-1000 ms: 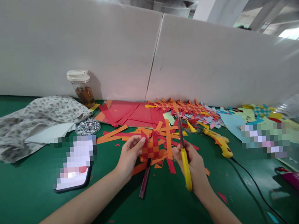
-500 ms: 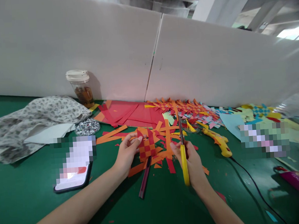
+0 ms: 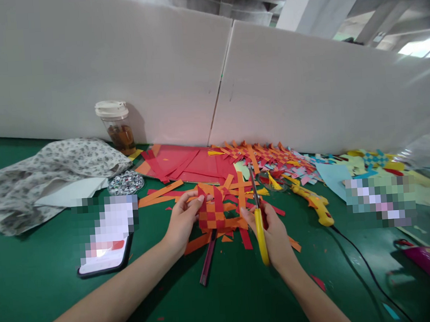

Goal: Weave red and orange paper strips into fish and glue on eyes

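My left hand (image 3: 185, 217) pinches a woven red and orange paper piece (image 3: 212, 216) with a checkered pattern, held above the table. Loose paper strips stick out from its edges. In my right hand (image 3: 273, 233) are scissors (image 3: 261, 234) with yellow handles, their blades pointing away from me. That hand's thumb is close to an orange strip on the right of the weave; whether it touches is hard to tell. A dark purple utility knife (image 3: 208, 262) lies under the near edge of the woven piece, among scattered orange and red strips (image 3: 162, 193).
Left are a phone (image 3: 108, 237), a patterned cloth (image 3: 53, 170) and a lidded cup (image 3: 119, 128). Red paper sheets (image 3: 196, 164) and woven paper pieces (image 3: 262, 154) lie along the white partition (image 3: 119, 55). Right is a yellow glue gun (image 3: 313, 203) with a black cord.
The scissors and my right hand have shifted slightly left, toward the woven paper piece. My left hand stays nearly in place while the woven piece is turned a little.
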`<state>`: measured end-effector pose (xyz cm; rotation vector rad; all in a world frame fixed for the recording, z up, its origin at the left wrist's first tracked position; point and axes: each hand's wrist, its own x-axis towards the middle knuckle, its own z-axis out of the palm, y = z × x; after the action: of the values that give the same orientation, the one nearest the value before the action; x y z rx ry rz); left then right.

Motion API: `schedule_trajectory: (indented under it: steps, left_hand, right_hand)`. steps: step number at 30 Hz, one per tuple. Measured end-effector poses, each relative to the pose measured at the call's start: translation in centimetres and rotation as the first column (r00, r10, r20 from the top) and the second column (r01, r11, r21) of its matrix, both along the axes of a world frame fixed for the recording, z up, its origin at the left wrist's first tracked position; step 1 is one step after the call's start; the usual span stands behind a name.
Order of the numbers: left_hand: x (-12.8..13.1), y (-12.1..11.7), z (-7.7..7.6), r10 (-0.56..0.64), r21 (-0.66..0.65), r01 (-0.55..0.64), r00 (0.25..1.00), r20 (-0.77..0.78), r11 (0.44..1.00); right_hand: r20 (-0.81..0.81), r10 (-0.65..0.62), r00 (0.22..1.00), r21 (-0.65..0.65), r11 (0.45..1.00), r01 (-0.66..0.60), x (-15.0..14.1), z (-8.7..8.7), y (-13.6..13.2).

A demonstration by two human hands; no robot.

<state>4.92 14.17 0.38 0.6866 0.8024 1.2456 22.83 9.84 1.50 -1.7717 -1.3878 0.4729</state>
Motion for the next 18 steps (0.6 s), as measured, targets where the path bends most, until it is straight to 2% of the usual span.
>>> schedule_trajectory:
  steps: [18]
  left_hand:
    - [-0.04,-0.05,0.13,-0.015,-0.002,0.015,1.000,-0.017,1.000]
  right_hand:
    - [-0.039,-0.002,0.999,-0.069,0.998,-0.001,-0.23,0.18,-0.15]
